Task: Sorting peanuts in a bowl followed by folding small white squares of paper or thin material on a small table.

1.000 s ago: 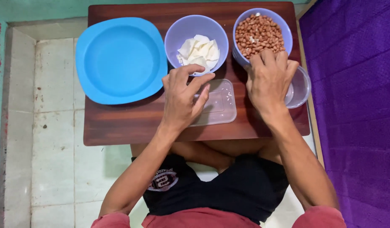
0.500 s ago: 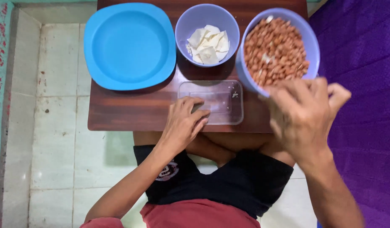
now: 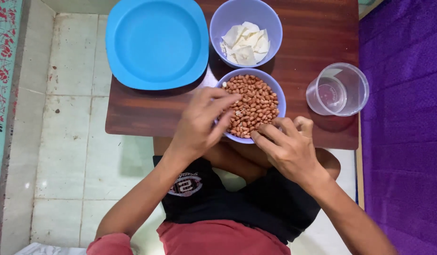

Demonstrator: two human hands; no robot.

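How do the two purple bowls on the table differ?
The near bowl is full of brown peanuts, while the far bowl holds a few pale white chips. The near bowl sits at the table edge with the left hand and right hand on it; the far bowl stands untouched beside the blue plate. Both are round, purple and look alike in size.
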